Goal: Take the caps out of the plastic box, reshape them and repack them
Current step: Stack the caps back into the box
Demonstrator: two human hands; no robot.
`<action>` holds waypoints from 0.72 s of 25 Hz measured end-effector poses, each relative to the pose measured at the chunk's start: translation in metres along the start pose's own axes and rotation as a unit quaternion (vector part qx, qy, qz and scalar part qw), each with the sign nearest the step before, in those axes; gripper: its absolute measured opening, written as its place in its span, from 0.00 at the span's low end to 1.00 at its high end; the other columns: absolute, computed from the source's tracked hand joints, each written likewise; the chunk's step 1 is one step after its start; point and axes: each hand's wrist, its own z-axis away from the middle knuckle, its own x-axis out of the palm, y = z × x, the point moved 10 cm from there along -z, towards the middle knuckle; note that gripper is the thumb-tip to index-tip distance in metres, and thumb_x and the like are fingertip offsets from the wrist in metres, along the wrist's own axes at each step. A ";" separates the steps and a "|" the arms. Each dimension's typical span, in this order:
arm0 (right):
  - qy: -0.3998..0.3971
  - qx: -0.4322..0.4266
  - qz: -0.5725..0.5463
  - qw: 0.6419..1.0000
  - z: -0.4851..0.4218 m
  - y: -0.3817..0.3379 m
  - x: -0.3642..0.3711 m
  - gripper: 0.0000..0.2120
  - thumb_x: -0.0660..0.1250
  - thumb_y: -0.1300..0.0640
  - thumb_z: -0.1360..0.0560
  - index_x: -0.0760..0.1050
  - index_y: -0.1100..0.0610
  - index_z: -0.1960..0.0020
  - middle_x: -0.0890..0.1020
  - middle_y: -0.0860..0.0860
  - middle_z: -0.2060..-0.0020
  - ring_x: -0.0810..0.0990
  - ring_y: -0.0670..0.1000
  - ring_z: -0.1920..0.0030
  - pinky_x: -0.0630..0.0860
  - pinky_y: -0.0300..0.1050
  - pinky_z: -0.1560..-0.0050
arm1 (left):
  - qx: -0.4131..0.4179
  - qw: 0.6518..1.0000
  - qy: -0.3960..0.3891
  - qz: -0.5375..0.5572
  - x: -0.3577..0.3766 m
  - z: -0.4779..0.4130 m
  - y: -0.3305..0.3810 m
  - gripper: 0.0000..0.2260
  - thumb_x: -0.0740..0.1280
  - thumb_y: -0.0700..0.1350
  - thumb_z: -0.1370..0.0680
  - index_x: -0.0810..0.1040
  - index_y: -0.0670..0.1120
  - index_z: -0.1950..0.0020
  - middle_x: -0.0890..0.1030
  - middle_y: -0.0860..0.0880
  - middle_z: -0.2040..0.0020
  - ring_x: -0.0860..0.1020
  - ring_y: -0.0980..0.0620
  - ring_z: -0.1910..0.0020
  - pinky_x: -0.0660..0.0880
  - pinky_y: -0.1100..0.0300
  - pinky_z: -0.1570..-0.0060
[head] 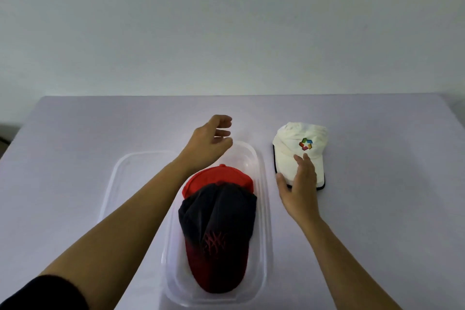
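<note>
— Where are the caps?

— Two lie in the clear oblong plastic box at lower centre. A black-and-red fabric cap with a red stitched emblem points its brim toward the bottom edge and overlaps a plain red cap behind it. A white cap with a multicoloured logo sits on the pale lilac worktop, just right of the box.

— And the hands?

— The left hand hovers over the box's far end, fingers loosely curled, holding nothing. The right hand rests on the white cap's brim, fingers straight and close together, thumb at the brim's left edge.

— Anything in the way?

— The left forearm crosses a clear flat plastic lid lying left of the box. A dark sleeve shows at lower left, and a plain pale wall fills the top.
</note>
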 end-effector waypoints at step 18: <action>0.021 0.145 -0.044 0.988 -0.010 0.105 0.014 0.54 0.75 0.40 0.39 0.49 0.58 0.25 0.55 0.60 0.25 0.51 0.59 0.25 0.56 0.57 0.28 | 0.070 0.967 -0.185 -0.160 0.199 -0.100 0.014 0.26 0.68 0.52 0.25 0.63 0.45 0.32 0.73 0.44 0.40 0.72 0.47 0.46 0.67 0.59 0.48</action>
